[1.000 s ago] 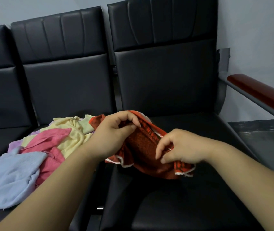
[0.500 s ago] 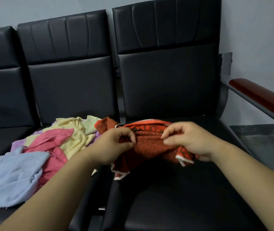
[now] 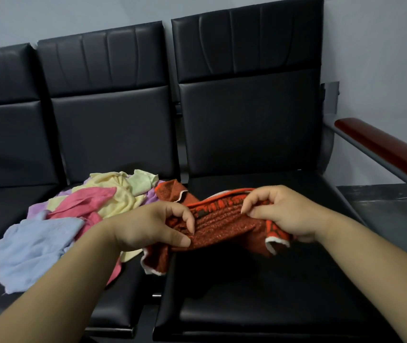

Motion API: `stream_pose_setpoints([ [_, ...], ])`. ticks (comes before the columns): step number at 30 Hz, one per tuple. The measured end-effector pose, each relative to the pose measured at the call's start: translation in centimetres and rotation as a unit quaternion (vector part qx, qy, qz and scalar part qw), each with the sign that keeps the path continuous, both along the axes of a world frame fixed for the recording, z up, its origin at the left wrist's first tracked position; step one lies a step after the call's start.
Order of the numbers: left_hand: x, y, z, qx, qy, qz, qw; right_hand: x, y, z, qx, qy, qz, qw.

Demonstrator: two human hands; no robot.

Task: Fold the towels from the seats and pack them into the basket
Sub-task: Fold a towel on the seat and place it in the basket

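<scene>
**Both hands are holding a red towel above the right seat**

The person is holding the red towel (image 3: 222, 222) with both hands, just above the front part of the right seat (image 3: 259, 298). The towel is lying bunched between the hands, and its white-edged corners are hanging down at both ends.

The left hand (image 3: 148, 226) is pinching the left part of the towel. Its thumb is pressing on the cloth from the front and its fingers are curling over the top. The right hand (image 3: 289, 214) is gripping the right part, with the fingers bent down over the upper striped edge. Its thumb is pressing on the cloth below them, but how deep it goes into the folds I cannot tell.

One more corner of the red towel is reaching to the left and is touching the pile on the middle seat (image 3: 113, 303). In this pile the yellow towel (image 3: 120, 194) is lying on top at the back, just beside a pale green towel (image 3: 143, 180). The pink towel (image 3: 83, 201) is lying in front of the yellow one, and a purple towel (image 3: 36, 209) is showing under them. The light blue towel (image 3: 36, 246) is spreading at the front left, partly under the left forearm.

All the seats are black and padded. A dark red armrest (image 3: 383, 149) is standing at the right end of the row.
</scene>
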State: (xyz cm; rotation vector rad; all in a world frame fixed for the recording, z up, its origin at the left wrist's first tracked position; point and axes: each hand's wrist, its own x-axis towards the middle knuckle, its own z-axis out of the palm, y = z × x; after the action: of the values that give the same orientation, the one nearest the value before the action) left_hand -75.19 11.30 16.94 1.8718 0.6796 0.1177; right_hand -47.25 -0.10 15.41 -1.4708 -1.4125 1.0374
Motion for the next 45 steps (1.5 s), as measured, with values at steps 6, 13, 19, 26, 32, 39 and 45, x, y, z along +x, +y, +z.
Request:
stream_pose_setpoints([
  [6,-2.1,-0.8,1.6,-0.071,0.002,-0.078,0.994,0.8,-2.3,1.8,-0.176,0.06,0.181,0.966],
  [13,1.8,4.9,2.2,0.154,0.131,-0.013,0.979,2.3,3.7,1.9,-0.193,-0.136,0.098,0.967],
  [19,5.6,12.8,11.2,0.413,0.129,0.103,0.895,3.8,13.4,11.5,0.026,-0.383,-0.033,0.923],
  [26,5.5,14.8,26.4,0.591,-0.015,0.223,0.775,4.7,14.8,27.8,0.293,-0.456,-0.163,0.824],
  [32,4.0,9.3,25.7,0.669,-0.019,0.169,0.723,5.2,8.9,26.5,0.312,-0.423,-0.14,0.839],
  [39,2.8,4.1,10.6,0.389,0.08,0.06,0.916,4.8,2.4,13.4,0.001,-0.363,0.003,0.932],
  [45,2.1,0.9,-1.8,0.223,0.146,0.0,0.964,4.1,-0.3,3.0,-0.189,-0.31,0.092,0.927],
])
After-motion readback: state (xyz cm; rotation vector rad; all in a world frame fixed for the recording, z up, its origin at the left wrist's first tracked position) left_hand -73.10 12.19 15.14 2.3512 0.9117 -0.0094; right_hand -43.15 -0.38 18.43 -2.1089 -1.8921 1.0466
